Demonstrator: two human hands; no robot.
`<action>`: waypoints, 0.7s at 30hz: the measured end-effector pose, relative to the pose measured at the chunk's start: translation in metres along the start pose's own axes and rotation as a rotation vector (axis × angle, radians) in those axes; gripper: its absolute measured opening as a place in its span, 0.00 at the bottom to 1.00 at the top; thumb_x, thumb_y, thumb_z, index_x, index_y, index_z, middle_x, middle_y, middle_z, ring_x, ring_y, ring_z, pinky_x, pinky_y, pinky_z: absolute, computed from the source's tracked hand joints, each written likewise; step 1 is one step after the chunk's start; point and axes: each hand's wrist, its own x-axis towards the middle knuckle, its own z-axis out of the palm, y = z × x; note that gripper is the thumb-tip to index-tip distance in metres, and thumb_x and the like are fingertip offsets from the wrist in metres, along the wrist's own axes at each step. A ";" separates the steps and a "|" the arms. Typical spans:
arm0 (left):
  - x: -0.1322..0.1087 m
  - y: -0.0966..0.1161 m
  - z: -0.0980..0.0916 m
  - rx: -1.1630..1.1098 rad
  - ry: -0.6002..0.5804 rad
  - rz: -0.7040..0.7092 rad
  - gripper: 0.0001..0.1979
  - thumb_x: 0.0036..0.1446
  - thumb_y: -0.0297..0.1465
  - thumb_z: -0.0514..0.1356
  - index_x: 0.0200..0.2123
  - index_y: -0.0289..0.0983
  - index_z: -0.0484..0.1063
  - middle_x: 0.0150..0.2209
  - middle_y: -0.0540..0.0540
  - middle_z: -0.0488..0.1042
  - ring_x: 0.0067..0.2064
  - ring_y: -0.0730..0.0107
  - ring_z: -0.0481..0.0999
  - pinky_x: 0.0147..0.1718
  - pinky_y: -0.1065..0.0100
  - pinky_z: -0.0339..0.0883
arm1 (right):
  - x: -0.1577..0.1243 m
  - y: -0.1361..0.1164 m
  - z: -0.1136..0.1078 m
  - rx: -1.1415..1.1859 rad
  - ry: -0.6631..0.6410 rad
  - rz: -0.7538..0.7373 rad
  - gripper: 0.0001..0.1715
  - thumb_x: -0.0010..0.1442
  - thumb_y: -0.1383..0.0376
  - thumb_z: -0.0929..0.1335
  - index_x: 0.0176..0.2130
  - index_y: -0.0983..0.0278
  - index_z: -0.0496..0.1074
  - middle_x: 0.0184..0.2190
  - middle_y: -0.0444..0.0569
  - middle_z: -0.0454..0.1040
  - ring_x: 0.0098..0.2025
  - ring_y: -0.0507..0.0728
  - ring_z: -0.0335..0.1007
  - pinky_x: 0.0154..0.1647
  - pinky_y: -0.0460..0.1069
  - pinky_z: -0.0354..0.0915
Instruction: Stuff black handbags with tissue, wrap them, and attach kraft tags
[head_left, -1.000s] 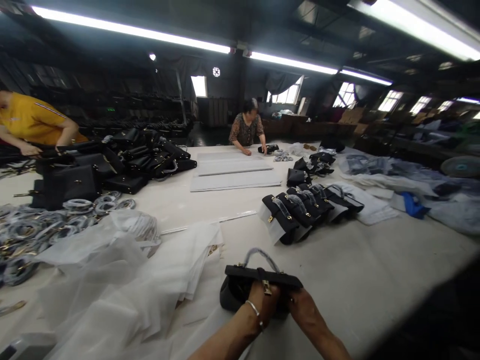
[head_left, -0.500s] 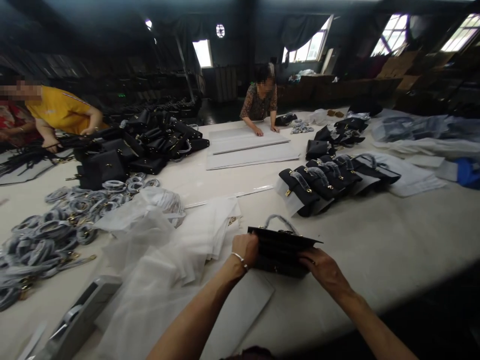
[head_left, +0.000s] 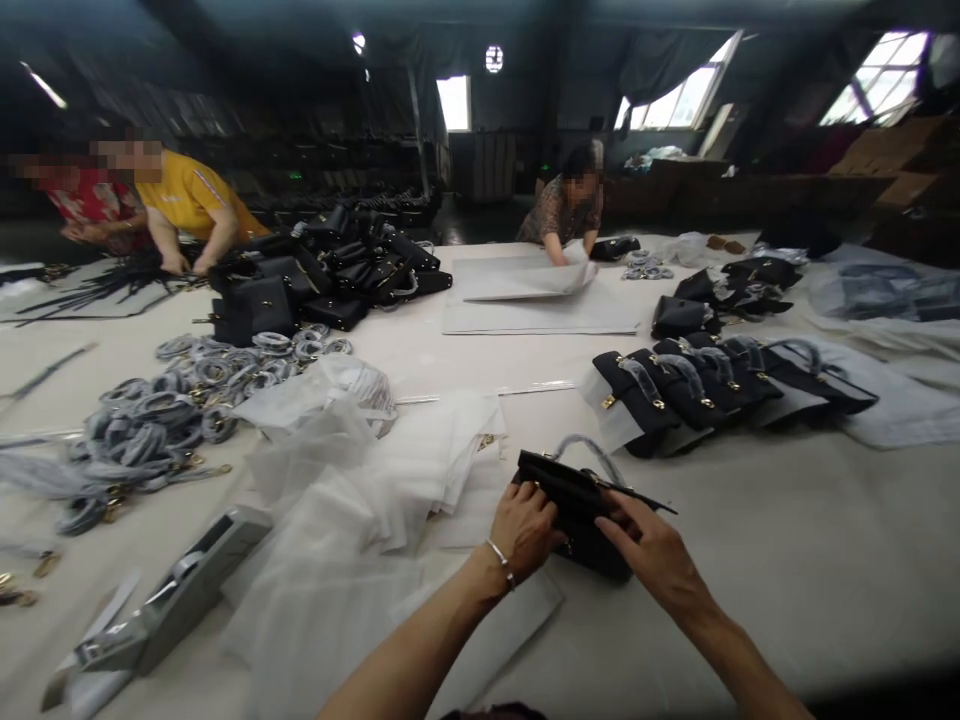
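A small black handbag (head_left: pixel 583 500) with a wrapped handle and gold clasp lies on the white table (head_left: pixel 787 560) in front of me. My left hand (head_left: pixel 523 528), with a thin bracelet at the wrist, grips the bag's left side, fingers curled over its top edge. My right hand (head_left: pixel 651 545) holds the bag's right side, fingers pressed on the flap. A sheet of white paper (head_left: pixel 495 610) lies under the bag and my left wrist.
Loose white tissue sheets (head_left: pixel 352 500) pile left of the bag. A row of finished black bags (head_left: pixel 705 390) lies beyond it. Coiled wrapped straps (head_left: pixel 172 410) and a tape dispenser (head_left: pixel 172 600) sit at left. More black bags (head_left: pixel 322 280) heap farther back. Three other people work at the far edges.
My view has tilted down and shifted left. The bag has been turned between my hands and tilted. The person at the far side has lifted a white sheet.
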 end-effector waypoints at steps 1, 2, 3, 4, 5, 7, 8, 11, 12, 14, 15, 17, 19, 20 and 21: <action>-0.003 0.001 0.006 0.005 0.002 0.023 0.13 0.57 0.40 0.64 0.38 0.37 0.70 0.42 0.44 0.73 0.49 0.55 0.68 0.47 0.57 0.62 | 0.005 -0.003 0.003 0.101 0.001 0.071 0.32 0.56 0.49 0.67 0.55 0.62 0.69 0.48 0.53 0.76 0.41 0.60 0.76 0.46 0.55 0.73; -0.005 0.002 0.009 0.010 0.006 0.039 0.12 0.58 0.40 0.63 0.37 0.37 0.70 0.41 0.44 0.73 0.50 0.55 0.68 0.47 0.57 0.61 | 0.010 -0.004 0.005 0.205 0.007 0.154 0.37 0.54 0.48 0.68 0.57 0.64 0.66 0.49 0.55 0.75 0.41 0.61 0.76 0.44 0.54 0.74; -0.009 0.003 0.011 0.013 0.016 0.055 0.11 0.59 0.40 0.61 0.38 0.37 0.70 0.40 0.44 0.73 0.50 0.56 0.67 0.47 0.57 0.61 | 0.014 -0.003 0.007 0.301 0.006 0.238 0.42 0.52 0.47 0.69 0.59 0.65 0.63 0.50 0.58 0.75 0.42 0.62 0.77 0.42 0.54 0.75; -0.012 0.004 0.012 0.008 0.030 0.066 0.11 0.60 0.39 0.60 0.39 0.38 0.70 0.42 0.44 0.73 0.51 0.57 0.67 0.47 0.57 0.61 | 0.019 0.000 0.008 0.379 -0.003 0.310 0.47 0.50 0.46 0.69 0.61 0.67 0.60 0.49 0.59 0.75 0.41 0.63 0.77 0.40 0.53 0.75; -0.015 0.004 0.011 -0.005 0.053 0.074 0.12 0.61 0.40 0.59 0.42 0.38 0.70 0.46 0.44 0.73 0.53 0.58 0.67 0.48 0.58 0.61 | 0.024 0.003 0.008 0.430 -0.020 0.361 0.51 0.48 0.45 0.70 0.61 0.69 0.59 0.48 0.60 0.76 0.41 0.63 0.78 0.38 0.53 0.76; -0.021 0.001 0.008 -0.049 0.121 0.075 0.16 0.62 0.41 0.58 0.50 0.40 0.68 0.55 0.44 0.68 0.56 0.60 0.65 0.51 0.60 0.60 | 0.030 0.011 0.007 0.440 -0.079 0.402 0.52 0.44 0.43 0.72 0.59 0.70 0.62 0.43 0.60 0.79 0.39 0.65 0.78 0.35 0.52 0.76; -0.024 -0.004 0.007 -0.073 0.157 0.059 0.18 0.62 0.40 0.58 0.53 0.41 0.66 0.58 0.44 0.66 0.57 0.62 0.65 0.52 0.61 0.60 | 0.032 0.014 0.006 0.410 -0.115 0.398 0.50 0.42 0.43 0.72 0.56 0.69 0.66 0.41 0.59 0.79 0.39 0.65 0.78 0.36 0.52 0.76; -0.032 -0.039 0.004 -0.114 0.237 -0.136 0.16 0.61 0.36 0.59 0.52 0.41 0.67 0.55 0.44 0.69 0.55 0.62 0.67 0.52 0.61 0.62 | 0.033 0.020 0.002 0.294 -0.163 0.370 0.39 0.39 0.42 0.72 0.45 0.64 0.75 0.38 0.54 0.81 0.41 0.65 0.78 0.39 0.50 0.76; -0.034 -0.056 0.004 -0.100 0.235 -0.260 0.15 0.61 0.34 0.60 0.51 0.41 0.68 0.53 0.44 0.71 0.53 0.62 0.69 0.51 0.61 0.63 | 0.033 0.020 0.000 0.275 -0.164 0.356 0.38 0.39 0.42 0.71 0.43 0.63 0.77 0.38 0.53 0.81 0.42 0.64 0.78 0.40 0.49 0.75; -0.037 -0.095 0.002 -0.029 0.181 -0.529 0.14 0.61 0.32 0.60 0.50 0.41 0.68 0.52 0.43 0.71 0.54 0.62 0.68 0.52 0.61 0.63 | 0.034 0.019 -0.003 0.260 -0.153 0.321 0.37 0.40 0.41 0.70 0.42 0.63 0.77 0.38 0.53 0.81 0.41 0.64 0.78 0.40 0.49 0.75; -0.039 -0.115 0.002 0.024 0.134 -0.649 0.16 0.61 0.32 0.60 0.52 0.41 0.66 0.54 0.43 0.69 0.56 0.61 0.66 0.53 0.60 0.62 | 0.035 0.019 -0.004 0.240 -0.143 0.303 0.36 0.41 0.41 0.70 0.41 0.63 0.78 0.38 0.53 0.81 0.41 0.64 0.79 0.39 0.49 0.75; -0.043 -0.147 0.001 0.069 0.079 -0.781 0.19 0.59 0.31 0.61 0.53 0.38 0.65 0.55 0.39 0.67 0.57 0.56 0.65 0.53 0.56 0.62 | 0.037 0.017 -0.005 0.151 -0.119 0.262 0.34 0.42 0.42 0.70 0.41 0.62 0.78 0.37 0.52 0.81 0.41 0.63 0.79 0.36 0.48 0.75; -0.047 -0.167 0.002 0.073 0.043 -0.831 0.18 0.58 0.30 0.63 0.51 0.37 0.66 0.52 0.38 0.68 0.54 0.54 0.66 0.51 0.54 0.63 | 0.039 0.018 -0.002 0.010 -0.087 0.187 0.33 0.43 0.43 0.70 0.42 0.60 0.79 0.34 0.49 0.82 0.36 0.61 0.79 0.32 0.47 0.74; -0.048 -0.174 0.002 0.071 0.025 -0.844 0.17 0.57 0.30 0.63 0.49 0.37 0.66 0.51 0.39 0.68 0.53 0.54 0.67 0.50 0.55 0.63 | 0.039 0.020 0.002 -0.065 -0.080 0.133 0.32 0.44 0.43 0.70 0.43 0.59 0.78 0.33 0.47 0.81 0.32 0.59 0.78 0.30 0.47 0.73; -0.049 -0.179 0.002 0.068 0.011 -0.857 0.17 0.57 0.30 0.64 0.49 0.37 0.66 0.50 0.41 0.69 0.52 0.55 0.67 0.50 0.56 0.63 | 0.039 0.023 0.007 -0.135 -0.082 0.064 0.32 0.45 0.43 0.70 0.44 0.58 0.78 0.31 0.46 0.81 0.28 0.57 0.77 0.28 0.47 0.72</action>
